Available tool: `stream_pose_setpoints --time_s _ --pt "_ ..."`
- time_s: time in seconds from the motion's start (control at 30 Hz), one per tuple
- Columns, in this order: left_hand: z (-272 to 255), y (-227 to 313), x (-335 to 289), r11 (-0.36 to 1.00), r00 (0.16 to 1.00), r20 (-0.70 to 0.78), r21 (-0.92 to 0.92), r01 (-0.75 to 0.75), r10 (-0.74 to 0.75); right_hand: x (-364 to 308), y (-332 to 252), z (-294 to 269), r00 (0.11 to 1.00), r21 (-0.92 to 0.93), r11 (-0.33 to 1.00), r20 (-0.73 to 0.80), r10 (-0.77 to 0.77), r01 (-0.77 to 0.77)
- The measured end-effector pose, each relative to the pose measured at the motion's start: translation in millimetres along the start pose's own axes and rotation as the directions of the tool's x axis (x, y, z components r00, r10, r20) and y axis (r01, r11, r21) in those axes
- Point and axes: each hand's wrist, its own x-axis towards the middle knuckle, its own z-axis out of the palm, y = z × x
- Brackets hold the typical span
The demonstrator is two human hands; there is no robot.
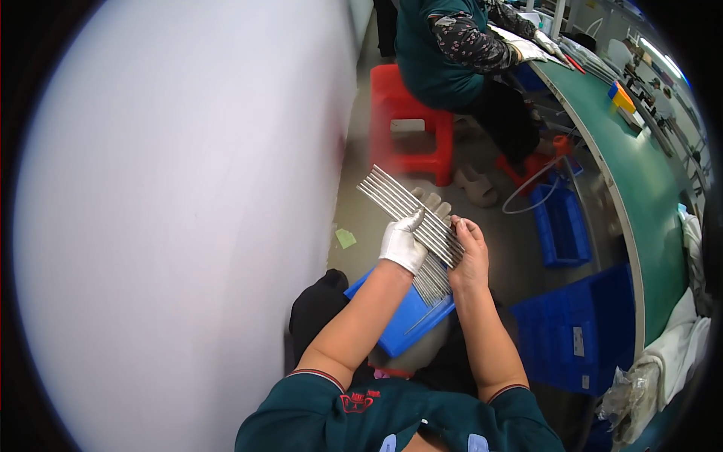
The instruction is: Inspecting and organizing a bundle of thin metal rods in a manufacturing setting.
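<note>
My left hand [410, 235], in a white work glove, is closed around a row of thin, shiny metal rods [395, 197]. The rods lie side by side and slant from upper left to lower right. My bare right hand [468, 252] has its fingers at their lower right ends, with thumb and fingertips closed on them. Beneath my hands sits a blue plastic bin [403, 320] with more metal rods [431, 280] inside. Part of that bin is hidden by my left forearm.
A red plastic stool [388, 113] stands ahead, with a co-worker [444, 56] seated at the green-topped workbench [602, 143]. Blue crates [576, 324] stand below the bench at right. A white wall [188, 211] runs along my left. A beige clog [476, 187] lies on the floor.
</note>
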Motion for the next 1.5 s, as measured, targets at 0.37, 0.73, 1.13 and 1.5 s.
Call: stream_pose_setpoints --time_s 0.37,0.73,1.13,1.5 --pt "-55 34 29 0.755 0.744 0.125 0.101 0.648 -0.656 60 -38 26 0.955 -0.551 0.783 0.107 -0.276 0.288" --pt "-66 27 -4 0.557 0.572 -0.008 0.223 0.8 -0.82 74 12 12 0.993 -0.701 0.711 0.044 0.109 -0.047" --pt "-64 30 -4 0.579 0.595 -0.025 0.206 0.789 -0.803 72 11 16 0.981 -0.766 0.64 0.068 0.18 -0.065" --pt "-60 32 -5 0.561 0.58 -0.009 0.241 0.792 -0.815 68 8 18 0.976 -0.721 0.685 0.063 0.21 -0.101"
